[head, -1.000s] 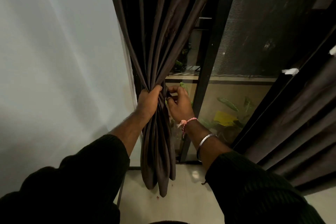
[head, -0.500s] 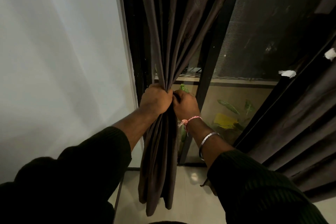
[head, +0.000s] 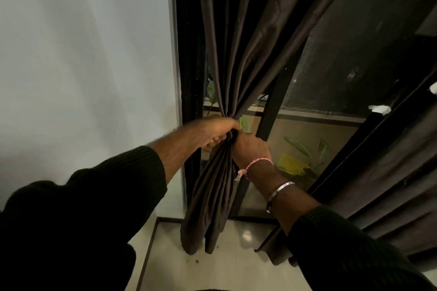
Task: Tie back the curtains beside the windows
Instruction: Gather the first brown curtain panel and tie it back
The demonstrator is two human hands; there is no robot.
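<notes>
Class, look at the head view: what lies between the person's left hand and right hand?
The gathered waist of the dark curtain. The left hand and right hand both grip it from opposite sides in the head view; no tie-back is visible there.

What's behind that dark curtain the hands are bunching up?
Behind the curtain are a black window frame and glass showing green leaves outside. The gathered folds, gripped by the left hand and right hand, hide whatever lies directly behind them.
</notes>
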